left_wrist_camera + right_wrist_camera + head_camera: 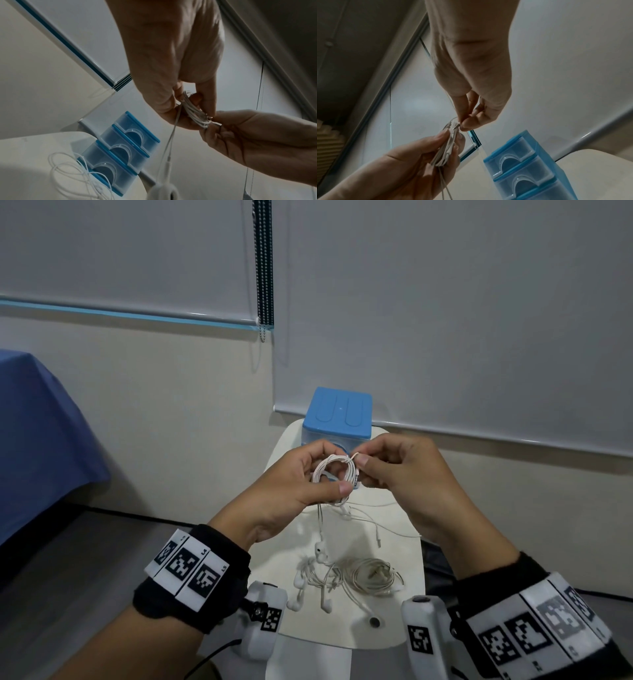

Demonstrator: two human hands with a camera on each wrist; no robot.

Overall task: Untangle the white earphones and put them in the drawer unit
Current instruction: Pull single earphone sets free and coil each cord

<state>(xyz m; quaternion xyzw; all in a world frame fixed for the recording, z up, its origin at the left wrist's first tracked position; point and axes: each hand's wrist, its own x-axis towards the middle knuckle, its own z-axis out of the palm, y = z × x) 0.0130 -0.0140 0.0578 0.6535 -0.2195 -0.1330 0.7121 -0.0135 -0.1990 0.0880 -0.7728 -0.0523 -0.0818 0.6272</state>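
Both your hands are up over the small white table (pixel 404 628), working one set of white earphones (pixel 334 479) wound into a tight coil. Your left hand (pixel 291 487) has the coil gripped, thumb across the near side and fingers curled behind it, and two earbuds (pixel 320 549) dangle from it on thin leads. Your right hand (pixel 407 477) pinches a strand at the top right of that coil between thumb and fingertip, the other fingers curled loosely under. Right behind your hands, at the far end of the table, stands the drawer unit (pixel 337 414), blue lid, translucent body. From the left wrist view you get three drawers (pixel 120 151) stacked, all pushed in; what they hold I can't make out through the frosted fronts. Down on the tabletop near you lies a loose tangle of more earphones (pixel 342 580), several buds and looped cords overlapping, and one thin cable (pixel 376 525) trails across the table just below your hands.
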